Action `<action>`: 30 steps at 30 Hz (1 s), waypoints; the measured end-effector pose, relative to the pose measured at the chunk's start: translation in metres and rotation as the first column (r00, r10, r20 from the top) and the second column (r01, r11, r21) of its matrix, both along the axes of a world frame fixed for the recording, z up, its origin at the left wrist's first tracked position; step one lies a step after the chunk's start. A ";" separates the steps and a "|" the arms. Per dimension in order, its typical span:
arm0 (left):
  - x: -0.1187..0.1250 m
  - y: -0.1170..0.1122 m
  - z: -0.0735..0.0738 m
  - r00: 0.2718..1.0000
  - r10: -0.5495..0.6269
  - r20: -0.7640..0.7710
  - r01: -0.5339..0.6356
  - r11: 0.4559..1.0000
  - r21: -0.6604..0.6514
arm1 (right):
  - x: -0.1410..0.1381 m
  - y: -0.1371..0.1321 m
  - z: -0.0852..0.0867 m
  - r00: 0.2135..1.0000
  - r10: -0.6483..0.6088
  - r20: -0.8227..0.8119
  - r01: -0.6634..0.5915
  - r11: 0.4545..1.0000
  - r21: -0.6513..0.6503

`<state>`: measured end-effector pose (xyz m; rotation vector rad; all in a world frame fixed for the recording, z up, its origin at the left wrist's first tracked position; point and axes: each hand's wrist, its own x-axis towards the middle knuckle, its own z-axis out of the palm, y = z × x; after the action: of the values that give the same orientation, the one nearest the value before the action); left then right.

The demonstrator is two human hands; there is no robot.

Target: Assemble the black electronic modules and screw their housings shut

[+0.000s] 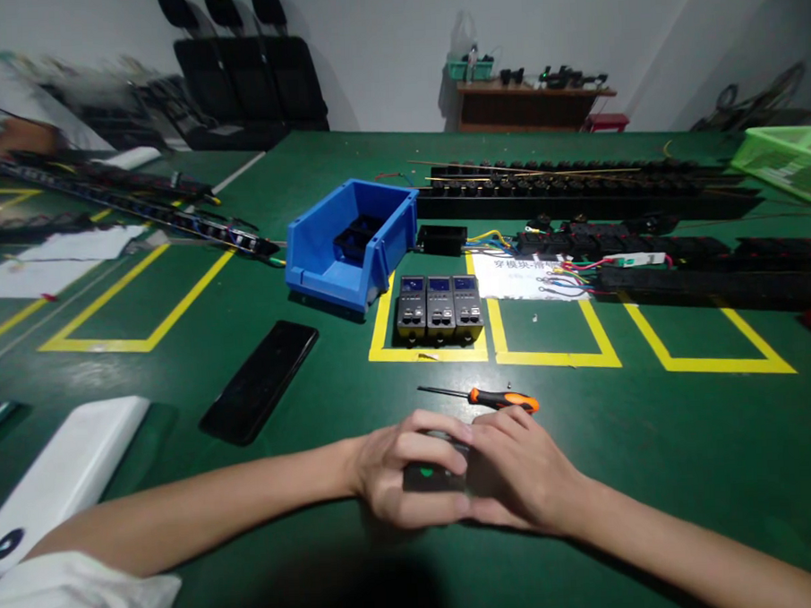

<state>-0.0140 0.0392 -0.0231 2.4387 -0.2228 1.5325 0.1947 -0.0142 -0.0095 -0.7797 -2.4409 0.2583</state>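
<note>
My left hand (384, 475) is wrapped round a small dark grey box-shaped module (432, 478) with a green spot on its face. My right hand (534, 473) closes on the module's right side, and its fingers meet those of my left; much of the module is hidden. Just beyond my fingers lies a screwdriver (504, 398) with an orange and black handle, its shaft to the left. A tiny dark piece sits beside the handle. Farther off, three grey modules with blue-topped windows (439, 310) stand side by side in a yellow-taped rectangle.
A blue bin (330, 285) holding black parts stands behind. Left lie a black phone (259, 382) and a long white case (70, 471). Black rails (576, 198) and coloured wires (569, 274) spread across the back right, near a green basket (785, 162). Another person's arm (26, 139) is far left.
</note>
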 end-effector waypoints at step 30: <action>0.003 0.017 0.013 0.974 0.005 -0.225 -0.219 0.249 -0.943 | 0.026 0.043 0.003 0.885 -0.368 -0.286 0.217 0.868 -0.446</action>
<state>-0.0110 0.0558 -0.0097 1.4803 0.7748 0.9246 0.2210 0.0288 -0.0069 -1.1596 -1.9023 0.7332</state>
